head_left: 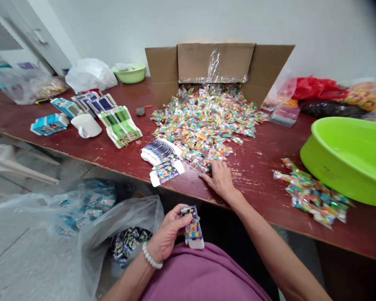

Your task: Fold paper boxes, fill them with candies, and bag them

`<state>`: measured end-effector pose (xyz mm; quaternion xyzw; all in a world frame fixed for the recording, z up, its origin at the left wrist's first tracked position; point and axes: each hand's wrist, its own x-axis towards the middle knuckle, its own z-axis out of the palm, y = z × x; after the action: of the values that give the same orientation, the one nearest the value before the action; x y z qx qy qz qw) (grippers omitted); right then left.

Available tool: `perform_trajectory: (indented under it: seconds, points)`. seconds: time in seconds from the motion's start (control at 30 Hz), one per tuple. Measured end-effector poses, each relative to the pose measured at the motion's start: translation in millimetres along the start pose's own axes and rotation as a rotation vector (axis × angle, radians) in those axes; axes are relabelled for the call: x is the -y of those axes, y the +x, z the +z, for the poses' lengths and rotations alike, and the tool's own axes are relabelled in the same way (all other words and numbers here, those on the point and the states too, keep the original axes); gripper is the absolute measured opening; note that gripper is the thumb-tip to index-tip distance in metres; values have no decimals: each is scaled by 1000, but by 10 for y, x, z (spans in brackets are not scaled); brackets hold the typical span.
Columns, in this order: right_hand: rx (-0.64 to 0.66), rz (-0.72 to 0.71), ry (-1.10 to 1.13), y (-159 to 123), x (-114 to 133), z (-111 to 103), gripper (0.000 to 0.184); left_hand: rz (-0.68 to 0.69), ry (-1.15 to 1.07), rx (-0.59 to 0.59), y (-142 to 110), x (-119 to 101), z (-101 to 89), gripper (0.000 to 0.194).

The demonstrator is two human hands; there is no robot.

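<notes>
While small box (193,228) is gripped upright in left hand (169,234) above lap, fingers closed round it, right hand (219,177) is laid flat on table (257,167), fingers spread, fingertips touching edge of candy pile (203,121). Flat box stack (163,161) seen just beside. Green basin (347,159) placed well right.

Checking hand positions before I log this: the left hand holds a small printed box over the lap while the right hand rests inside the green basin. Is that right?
Not quite. In the head view the right hand lies flat on the table at the near edge of the candy pile, not in the green basin, which sits apart to the right. The left hand does hold the small printed box over the lap.
</notes>
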<state>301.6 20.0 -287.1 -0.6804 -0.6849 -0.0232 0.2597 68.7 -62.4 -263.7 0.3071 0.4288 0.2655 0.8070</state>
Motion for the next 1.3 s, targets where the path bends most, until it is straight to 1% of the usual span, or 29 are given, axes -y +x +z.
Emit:
perform_trajectory:
  seconds: [0.07,0.13,0.23,0.3,0.33,0.37,0.43,0.47,0.5,0.57,0.63,0.73,0.83,0.9,0.93,0.97,1.03,1.07,1.1,1.13,1.23,1.27,1.3]
  points:
    - [13,-13,-7,10,-23,41,25,-31,129,55,-24,-30,-151,38]
    - [17,-32,36,-1,-37,22,17,-52,342,132,-47,-133,-336,38]
    - [-9,-7,91,-29,-89,-89,19,-95,715,270,-71,-319,-601,41]
    - [-52,78,190,-62,-122,-191,23,-174,853,363,-78,-391,-705,42]
    - [-74,153,309,-87,-123,-245,24,-208,868,391,-78,-408,-724,39]
    - [-89,247,478,-119,-109,-299,25,-218,846,397,-75,-416,-719,36]
    - [-75,458,903,-199,-27,-403,29,-176,712,352,-61,-422,-641,31]
    - [-43,546,1098,-245,38,-452,33,-135,622,312,-51,-426,-574,31]
    - [2,607,1239,-293,114,-498,36,-98,536,277,-40,-433,-494,31]
    - [91,659,1389,-388,277,-573,39,-41,414,238,-21,-452,-312,34]
    - [144,626,1404,-476,425,-623,36,7,367,238,-12,-468,-138,37]
    - [141,499,1303,-582,578,-658,28,48,340,258,-22,-465,50,36]
    - [124,290,1116,-644,653,-684,19,89,314,238,-37,-435,150,34]
    - [148,182,1060,-657,669,-705,18,117,260,206,-33,-412,188,32]
    - [162,175,1080,-658,668,-713,20,119,219,185,-25,-401,202,32]
    - [177,216,1130,-657,662,-717,21,113,174,161,-15,-390,211,36]
    - [190,384,1264,-657,642,-710,21,88,100,113,6,-372,224,51]
    - [202,463,1324,-660,635,-700,23,77,80,96,14,-363,229,54]
    - [236,515,1375,-667,632,-687,28,76,72,87,17,-354,236,54]
    - [286,533,1418,-676,638,-672,33,90,71,87,16,-344,244,50]
    - [438,463,1495,-707,703,-635,36,185,75,85,3,-302,285,39]
    - [447,441,1494,-714,733,-628,35,213,66,68,1,-285,300,37]
    - [426,420,1467,-717,761,-627,32,224,45,49,2,-269,313,36]
